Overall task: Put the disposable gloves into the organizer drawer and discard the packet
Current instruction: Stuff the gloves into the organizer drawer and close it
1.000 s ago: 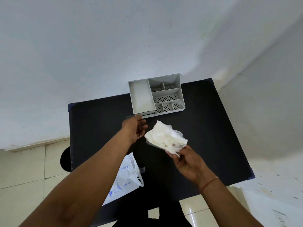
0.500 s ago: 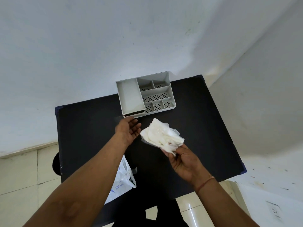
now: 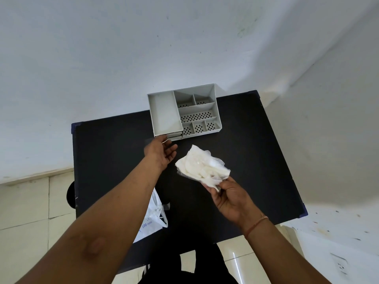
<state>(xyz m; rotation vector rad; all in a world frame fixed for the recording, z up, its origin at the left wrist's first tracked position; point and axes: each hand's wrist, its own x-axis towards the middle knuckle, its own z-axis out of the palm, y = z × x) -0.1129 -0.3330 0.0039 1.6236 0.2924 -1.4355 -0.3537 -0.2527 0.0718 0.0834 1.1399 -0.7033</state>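
Right hand [image 3: 230, 198] pinches gloves [image 3: 202, 166]; left hand [image 3: 161, 153] open near organizer [image 3: 164, 113].

Soft, even daylight fills the wide-angle view, brightest on the white wall [image 3: 143, 48] beyond the hands. The black table [image 3: 256, 160] drinks up shadow; a glossy floor tile [image 3: 235, 261] near the wearer shows a streak of glare. Edges bow and stretch, and the nearest forearm [image 3: 86, 238] looks soft.
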